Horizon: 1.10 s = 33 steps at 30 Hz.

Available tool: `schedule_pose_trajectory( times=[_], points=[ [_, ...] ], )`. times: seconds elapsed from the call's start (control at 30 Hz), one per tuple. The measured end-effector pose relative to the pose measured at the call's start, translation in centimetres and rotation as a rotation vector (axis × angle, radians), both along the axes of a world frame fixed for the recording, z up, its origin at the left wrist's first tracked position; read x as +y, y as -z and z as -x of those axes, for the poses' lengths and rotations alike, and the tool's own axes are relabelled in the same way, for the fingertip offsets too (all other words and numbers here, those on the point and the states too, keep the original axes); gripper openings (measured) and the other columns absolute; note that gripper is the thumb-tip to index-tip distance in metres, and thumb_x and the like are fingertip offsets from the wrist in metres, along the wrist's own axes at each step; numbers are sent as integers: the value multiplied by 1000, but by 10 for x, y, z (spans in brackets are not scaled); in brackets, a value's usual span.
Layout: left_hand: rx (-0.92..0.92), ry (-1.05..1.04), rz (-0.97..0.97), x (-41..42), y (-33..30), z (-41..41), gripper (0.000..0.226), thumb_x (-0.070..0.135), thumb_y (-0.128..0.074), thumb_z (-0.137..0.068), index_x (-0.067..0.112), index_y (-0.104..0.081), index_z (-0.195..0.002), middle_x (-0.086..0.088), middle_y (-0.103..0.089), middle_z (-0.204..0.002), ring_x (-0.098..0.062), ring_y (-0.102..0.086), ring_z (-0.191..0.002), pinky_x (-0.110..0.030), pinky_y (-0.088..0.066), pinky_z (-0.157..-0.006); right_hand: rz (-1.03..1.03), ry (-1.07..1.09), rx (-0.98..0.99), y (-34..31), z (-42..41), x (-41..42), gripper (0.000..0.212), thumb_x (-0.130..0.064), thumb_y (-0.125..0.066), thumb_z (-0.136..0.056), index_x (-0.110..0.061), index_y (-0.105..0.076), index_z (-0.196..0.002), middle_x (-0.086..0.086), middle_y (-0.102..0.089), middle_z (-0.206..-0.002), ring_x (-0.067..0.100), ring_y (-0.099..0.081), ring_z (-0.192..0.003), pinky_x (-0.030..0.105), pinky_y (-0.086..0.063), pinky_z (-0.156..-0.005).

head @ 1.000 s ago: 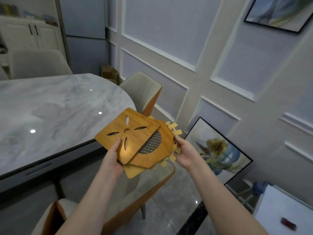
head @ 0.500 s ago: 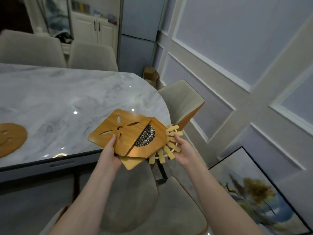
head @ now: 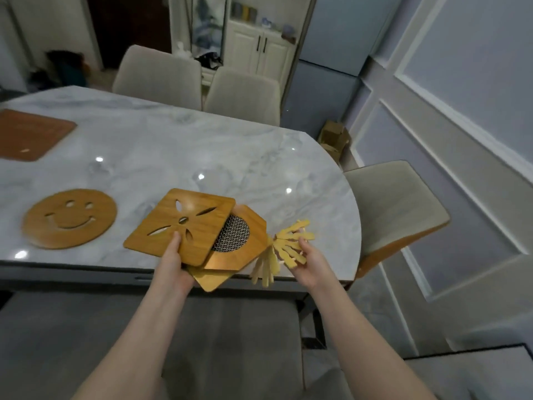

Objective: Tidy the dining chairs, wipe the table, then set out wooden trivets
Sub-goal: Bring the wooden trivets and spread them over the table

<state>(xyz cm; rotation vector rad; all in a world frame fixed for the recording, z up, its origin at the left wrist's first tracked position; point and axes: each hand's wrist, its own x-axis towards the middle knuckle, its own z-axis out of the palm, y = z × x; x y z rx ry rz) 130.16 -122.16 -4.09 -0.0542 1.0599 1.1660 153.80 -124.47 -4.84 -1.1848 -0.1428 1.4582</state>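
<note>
Nearest me, a grey chair seat (head: 219, 342) sat tucked under the table's near edge. My left hand (head: 173, 265) gripped a fanned stack of trivets just over that edge, thumb pressed on top of the square cutout trivet (head: 184, 223), fingers curled underneath; below it an octagonal trivet (head: 248, 241) with a mesh centre, and a third one poking out at the bottom. My right hand (head: 308, 261) pinched the slatted folding trivet (head: 288, 245), thumb on top, slats fanned and partly drooping, just apart from the stack. Beyond, on the marble table (head: 230, 157), a smiley round trivet (head: 69, 217) lay flat at near left and a dark brown square mat (head: 31, 134) at far left. Chairs at the far side and right end looked pushed in, tabletop shiny, so I'd judge tidying and wiping done. Trivets partly out: two down, four in hand left to place, right half of table unfilled
</note>
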Motion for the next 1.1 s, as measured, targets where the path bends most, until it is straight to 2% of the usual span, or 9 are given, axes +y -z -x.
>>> schedule_pose_trajectory(
  times=[0.07, 0.17, 0.3, 0.37, 0.47, 0.6, 0.67, 0.83, 1.1],
  points=[
    [13, -66, 10, 8, 7, 14, 39, 39, -54, -94, 22, -51, -128, -5, -64, -113, -24, -62, -82, -48, -49, -67, 14, -16, 34, 18, 9, 26, 38, -24, -37, -103, -5, -49, -134, 22, -59, -125, 34, -58, -112, 42, -53, -82],
    [11, -128, 2, 17, 16, 32, 45, 41, -54, -93, 24, -49, -135, -8, -62, -121, -26, -62, -86, -49, -50, -68, 1, -36, 56, 33, 23, 57, 32, -24, -38, -103, -5, -53, -124, 19, -63, -110, 31, -62, -98, 42, -56, -77],
    [33, -191, -28, 28, 21, 50, 42, 41, -50, -95, 22, -51, -133, -6, -63, -117, -23, -62, -85, -46, -50, -66, 0, -3, 68, 49, 32, 86, 30, -24, -45, -100, -1, -59, -114, 15, -66, -102, 27, -64, -95, 40, -50, -91],
    [34, -209, -36, 32, 25, 55, 40, 41, -49, -96, 21, -52, -131, -6, -64, -111, -22, -63, -83, -45, -50, -67, 49, -1, 30, 62, 35, 87, 26, -21, -46, -100, -2, -58, -114, 12, -66, -96, 24, -64, -90, 33, -56, -78],
    [47, -215, -23, 35, 31, 59, 41, 41, -51, -95, 19, -55, -129, -4, -67, -103, -21, -64, -85, -45, -51, -67, 194, -112, -470, 82, 35, 73, 14, -15, -46, -100, -8, -57, -106, 7, -64, -93, 15, -59, -78, 22, -51, -56],
    [43, -217, 1, 37, 40, 59, 40, 40, -53, -94, 20, -54, -128, -5, -67, -101, -22, -65, -87, -43, -52, -64, 214, -264, -1461, 106, 33, 67, 36, -16, -56, -90, -8, -52, -126, 12, -54, -127, 28, -49, -118, 35, -41, -96],
    [43, -210, 0, 37, 43, 56, 41, 40, -53, -94, 19, -53, -129, -7, -67, -106, -22, -65, -89, -43, -53, -64, 89, -432, -1702, 108, 41, 68, 51, -24, -55, -93, -13, -41, -141, 9, -37, -147, 28, -31, -137, 37, -27, -111],
    [57, -205, 0, 40, 47, 52, 40, 39, -55, -93, 20, -53, -128, -6, -67, -105, -23, -65, -91, -44, -52, -66, -35, -1015, -1767, 122, 56, 74, 59, -46, -31, -101, -30, -8, -153, 4, 4, -161, 31, 11, -146, 42, 6, -117],
    [85, -217, 9, 49, 49, 53, 43, 39, -57, -92, 20, -52, -130, -8, -66, -113, -26, -64, -100, -50, -52, -83, -6, -1056, -1814, 130, 49, 89, 60, -49, -25, -101, -32, 0, -152, 3, 10, -160, 30, 16, -145, 43, 9, -116]
  ],
)
